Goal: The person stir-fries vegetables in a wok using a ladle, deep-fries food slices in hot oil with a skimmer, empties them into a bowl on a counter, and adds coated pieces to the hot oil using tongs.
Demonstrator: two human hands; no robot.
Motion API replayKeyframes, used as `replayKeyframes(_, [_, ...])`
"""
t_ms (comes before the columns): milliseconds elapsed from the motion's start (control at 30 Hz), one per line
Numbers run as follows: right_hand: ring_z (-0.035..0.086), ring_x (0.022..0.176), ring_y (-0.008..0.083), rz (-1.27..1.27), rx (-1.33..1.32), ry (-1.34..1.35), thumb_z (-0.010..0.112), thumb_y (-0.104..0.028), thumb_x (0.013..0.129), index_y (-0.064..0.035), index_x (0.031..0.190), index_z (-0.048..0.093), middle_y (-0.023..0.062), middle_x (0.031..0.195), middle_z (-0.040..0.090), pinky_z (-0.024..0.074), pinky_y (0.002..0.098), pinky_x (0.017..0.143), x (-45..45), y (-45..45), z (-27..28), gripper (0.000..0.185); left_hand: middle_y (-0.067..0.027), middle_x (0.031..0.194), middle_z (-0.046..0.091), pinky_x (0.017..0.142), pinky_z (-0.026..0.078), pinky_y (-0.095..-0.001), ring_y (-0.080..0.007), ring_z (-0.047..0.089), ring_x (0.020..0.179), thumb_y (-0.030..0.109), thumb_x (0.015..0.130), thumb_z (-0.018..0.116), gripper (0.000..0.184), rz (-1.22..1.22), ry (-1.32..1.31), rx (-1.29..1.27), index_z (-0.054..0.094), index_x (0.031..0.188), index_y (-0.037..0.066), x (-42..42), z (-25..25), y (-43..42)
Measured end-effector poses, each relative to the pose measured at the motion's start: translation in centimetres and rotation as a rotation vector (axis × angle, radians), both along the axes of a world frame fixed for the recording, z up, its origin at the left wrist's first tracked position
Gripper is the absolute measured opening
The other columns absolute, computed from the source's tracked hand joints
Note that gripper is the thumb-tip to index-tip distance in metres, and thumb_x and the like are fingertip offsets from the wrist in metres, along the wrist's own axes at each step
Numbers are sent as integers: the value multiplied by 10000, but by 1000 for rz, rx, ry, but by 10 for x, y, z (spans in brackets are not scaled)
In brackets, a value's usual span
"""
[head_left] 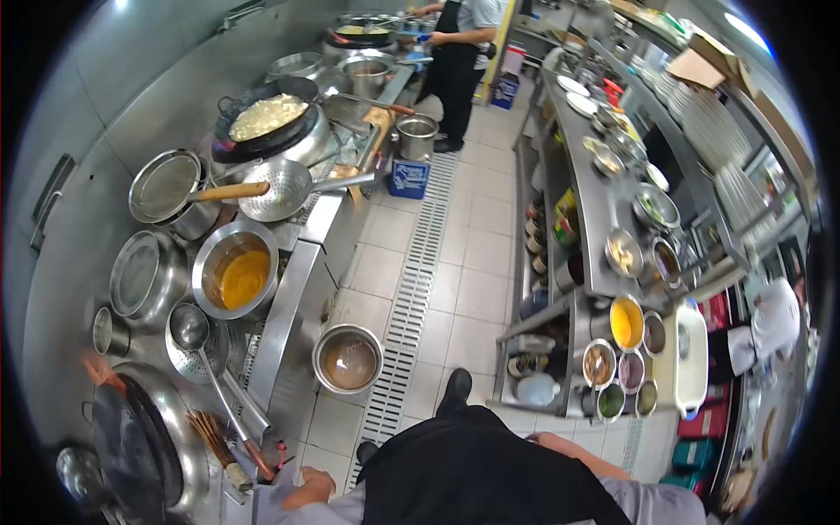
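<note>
The left hand [312, 487], near the ladle [189, 326] beside the wok [131, 437], should clear the flame [103, 372] at the rim; whether its fingers, or those of the right hand [549, 440], pinch anything cannot be told.

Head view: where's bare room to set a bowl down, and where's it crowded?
Bare steel shows on the counter between its aisle edge, the bowl of greens and the bowl of pale pieces. Crowded: the stove near the left hand, with brush and ladle.
</note>
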State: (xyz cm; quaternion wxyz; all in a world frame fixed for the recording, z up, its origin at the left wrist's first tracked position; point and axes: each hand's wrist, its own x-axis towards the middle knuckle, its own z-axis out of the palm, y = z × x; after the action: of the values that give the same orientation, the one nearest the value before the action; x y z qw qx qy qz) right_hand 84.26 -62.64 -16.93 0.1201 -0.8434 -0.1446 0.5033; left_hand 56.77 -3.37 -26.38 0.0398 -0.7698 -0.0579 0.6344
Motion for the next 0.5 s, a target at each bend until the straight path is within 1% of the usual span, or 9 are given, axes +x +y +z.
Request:
replayKeyframes(67, [653, 878, 315, -179, 190, 9, 591, -279, 848, -45, 1263, 537, 158, 1015, 669, 510, 383, 800, 65, 31, 32, 480, -176, 1223, 571, 941, 382, -509, -378, 511, 1133, 350, 787, 634, 449, 220, -62, -107, 636, 1144, 78, 29, 1, -33])
replayKeyframes(133, [666, 736, 205, -508, 304, 144, 593, -154, 854, -32, 1265, 526, 117, 930, 675, 530, 316, 669, 120, 48, 55, 434, -187, 1178, 591, 906, 413, -485, -373, 545, 1076, 341, 791, 621, 422, 381, -148, -188, 647, 1108, 64, 72, 4, -63])
replayKeyframes(167, [660, 810, 182, -516, 303, 234, 497, -44, 885, -20, 1349, 429, 99, 968, 650, 529, 279, 689, 152, 63, 88, 470, -192, 1156, 601, 889, 428, -473, -371, 561, 1048, 337, 793, 614, 410, 439, -197, -216, 653, 1090, 57, 95, 6, -78])
replayKeyframes(200, [666, 791, 204, -527, 358, 262, 509, -53, 886, -11, 1356, 416, 119, 991, 645, 539, 292, 684, 180, 58, 80, 481, -197, 1133, 611, 872, 443, -461, -369, 578, 1019, 333, 795, 608, 399, 489, -253, -244, 658, 1072, 50, 117, 5, -92])
replayKeyframes(300, [665, 756, 205, -484, 369, 226, 548, -56, 871, 0, 1349, 418, 136, 994, 646, 541, 292, 655, 263, 56, 64, 499, -214, 1066, 640, 820, 489, -426, -362, 629, 934, 320, 802, 588, 373, 577, -435, -272, 674, 1018, 29, 191, 23, -106])
replayKeyframes(333, [656, 744, 197, -415, 339, 153, 547, -50, 869, 6, 1345, 418, 140, 990, 646, 539, 288, 647, 286, 71, 83, 497, -219, 1044, 650, 803, 505, -414, -360, 646, 905, 316, 804, 582, 367, 614, -496, -274, 680, 1000, 21, 217, 37, -104])
replayKeyframes(400, [648, 757, 163, -375, 449, 86, 576, -99, 839, 29, 1307, 459, 117, 924, 664, 519, 278, 654, 329, 94, 90, 499, -195, 1089, 640, 879, 477, -388, -315, 618, 1006, 363, 826, 574, 433, 745, -614, -325, 629, 1094, 27, 274, 74, -87])
replayKeyframes(433, [652, 773, 173, -416, 540, 112, 558, -97, 852, 27, 1302, 461, 127, 945, 661, 516, 280, 658, 347, 108, 90, 476, -183, 1112, 635, 918, 463, -376, -293, 604, 1056, 386, 838, 570, 469, 806, -674, -355, 603, 1141, 29, 304, 94, -79])
replayKeyframes(500, [656, 781, 180, -368, 559, 134, 546, -90, 859, 22, 1301, 462, 132, 961, 658, 518, 283, 662, 378, 141, 97, 464, -162, 1206, 565, 920, 457, -381, -277, 565, 1103, 403, 853, 579, 546, 1054, -838, -493, 474, 1247, 40, 371, 141, -56])
